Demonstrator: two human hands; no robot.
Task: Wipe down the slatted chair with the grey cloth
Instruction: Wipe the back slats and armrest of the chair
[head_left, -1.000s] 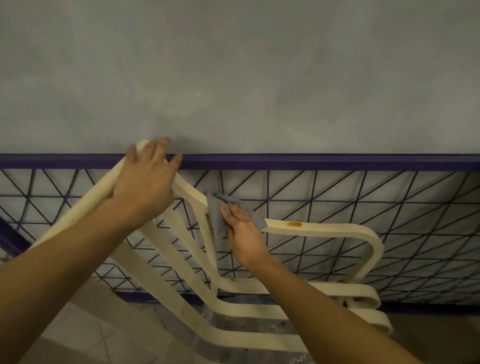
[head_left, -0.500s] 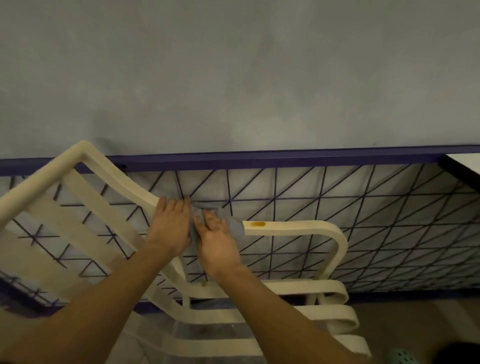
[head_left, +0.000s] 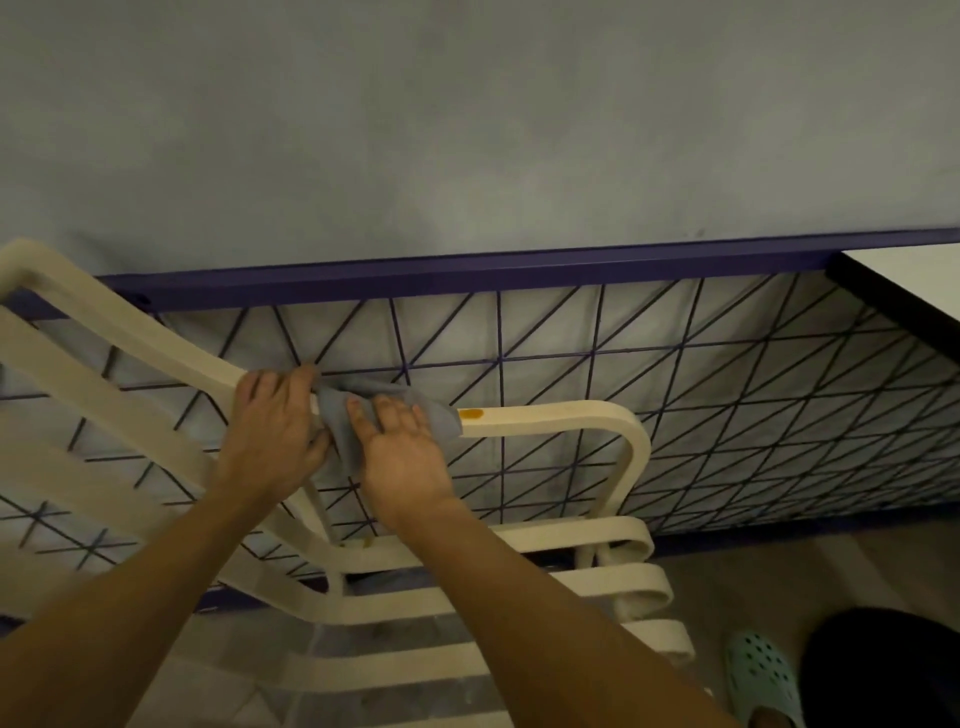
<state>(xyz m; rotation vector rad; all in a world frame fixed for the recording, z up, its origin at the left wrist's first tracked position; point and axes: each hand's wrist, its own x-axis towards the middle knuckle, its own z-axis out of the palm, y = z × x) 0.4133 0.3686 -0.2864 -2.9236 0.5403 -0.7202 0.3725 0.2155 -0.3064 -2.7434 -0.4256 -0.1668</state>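
Cream plastic, smooth and curved: that's the slatted chair (head_left: 571, 415), with the soft grey cloth (head_left: 439, 418) bunched over its armrest. The right hand (head_left: 400, 452) presses it down, fingers spread flat, no clenched grip. The left hand (head_left: 270, 436) wraps its grip round the rail just beside, steadying. Mid-wipe, I'd say. An orange stain (head_left: 470, 413) sits at the cloth's edge; the next stroke needs firm pressure sliding that way.

Our left hand (head_left: 270, 431) curls over the arm rail of the cream slatted chair (head_left: 571, 415), touching the grey cloth (head_left: 337, 415). Our right hand (head_left: 400, 452) presses flat on that cloth, which is draped over the rail. Just right of it sits an orange stain (head_left: 470, 414). A purple lattice railing (head_left: 467, 270) stands behind, and a green clog (head_left: 763, 675) shows at lower right.
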